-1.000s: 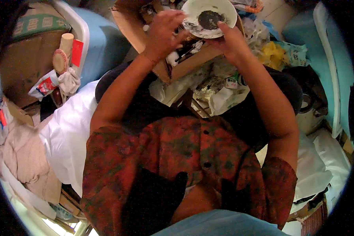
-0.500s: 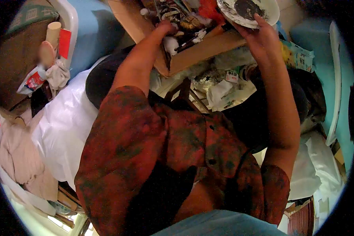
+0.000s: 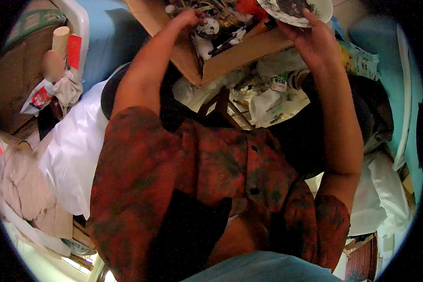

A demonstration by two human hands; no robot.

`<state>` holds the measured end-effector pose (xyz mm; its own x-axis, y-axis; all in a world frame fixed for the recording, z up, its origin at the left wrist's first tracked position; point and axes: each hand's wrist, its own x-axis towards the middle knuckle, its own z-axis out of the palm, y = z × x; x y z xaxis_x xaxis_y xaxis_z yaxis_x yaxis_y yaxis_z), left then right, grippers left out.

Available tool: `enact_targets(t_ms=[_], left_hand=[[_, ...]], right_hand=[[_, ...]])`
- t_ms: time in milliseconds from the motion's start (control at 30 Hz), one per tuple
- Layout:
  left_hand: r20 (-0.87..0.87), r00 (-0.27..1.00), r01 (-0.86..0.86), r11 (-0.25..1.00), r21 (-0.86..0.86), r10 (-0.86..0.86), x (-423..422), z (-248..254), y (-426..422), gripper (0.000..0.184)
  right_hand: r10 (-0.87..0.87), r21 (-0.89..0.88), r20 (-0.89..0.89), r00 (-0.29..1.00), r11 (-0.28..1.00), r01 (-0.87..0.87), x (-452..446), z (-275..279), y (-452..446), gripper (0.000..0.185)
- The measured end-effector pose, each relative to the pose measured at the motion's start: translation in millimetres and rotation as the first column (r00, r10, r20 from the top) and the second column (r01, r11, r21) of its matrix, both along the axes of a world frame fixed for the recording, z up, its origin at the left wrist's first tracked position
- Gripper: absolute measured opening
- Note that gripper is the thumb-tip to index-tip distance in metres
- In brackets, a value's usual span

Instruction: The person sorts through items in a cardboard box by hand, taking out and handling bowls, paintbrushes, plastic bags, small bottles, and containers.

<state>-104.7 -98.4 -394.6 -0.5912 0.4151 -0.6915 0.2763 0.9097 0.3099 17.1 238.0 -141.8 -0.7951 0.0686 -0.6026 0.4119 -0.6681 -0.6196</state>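
My right hand (image 3: pixel 317 42) grips the rim of a white bowl (image 3: pixel 322 10), thumb on top and fingers underneath. Dark, blackish material coats the inside of the bowl, and the top of it is cut off by the view. Over the left part of an open cardboard box (image 3: pixel 249 54), my left hand (image 3: pixel 190 19) has its fingers curled together; what they hold, if anything, is hidden. Just beside those fingers is a round whitish thing (image 3: pixel 208 27) with dark marks. Brushes, sticks and other small items crowd the box, along with something red (image 3: pixel 250 6).
Crumpled plastic and paper scraps (image 3: pixel 266 104) lie below the box between my legs. To the left are a blue container with a white rim (image 3: pixel 83 28), a beige cylinder (image 3: pixel 61 38) and white plastic sheeting (image 3: pixel 73 145). A printed packet (image 3: pixel 366 63) lies at right.
My left hand has moved up and slightly left, and the round whitish thing beside it now shows. The bowl and my right hand have shifted slightly upward in view.
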Motion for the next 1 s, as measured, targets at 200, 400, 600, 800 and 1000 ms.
enact_targets(t_ms=[200,400,600,800,1000], left_hand=[[0.229,0.875,-0.483,0.744,0.462,0.426,-9.9,129.7,1.1,0.038],[0.513,0.654,-0.75,0.393,0.532,0.556,33.0,238.3,36.0,0.025],[0.314,0.696,-0.631,0.341,0.697,0.646,56.1,255.0,58.6,0.019],[-0.44,0.739,-0.007,0.658,0.753,0.511,90.2,282.7,93.8,0.018],[-0.679,0.695,0.236,0.818,0.525,0.235,103.1,291.6,102.0,0.028]], right_hand=[[-0.046,0.021,-0.018,0.999,0.999,0.046,2.1,3.5,-1.9,0.037],[0.094,0.118,0.062,0.994,0.988,-0.101,9.2,0.0,-15.1,0.034],[0.319,0.061,0.073,0.945,0.944,-0.323,20.2,-7.7,-34.0,0.034],[0.357,0.037,0.076,0.931,0.932,-0.36,22.5,10.2,-44.9,0.037],[0.353,-0.034,0.099,0.931,0.936,-0.351,20.9,12.9,-43.7,0.039]])
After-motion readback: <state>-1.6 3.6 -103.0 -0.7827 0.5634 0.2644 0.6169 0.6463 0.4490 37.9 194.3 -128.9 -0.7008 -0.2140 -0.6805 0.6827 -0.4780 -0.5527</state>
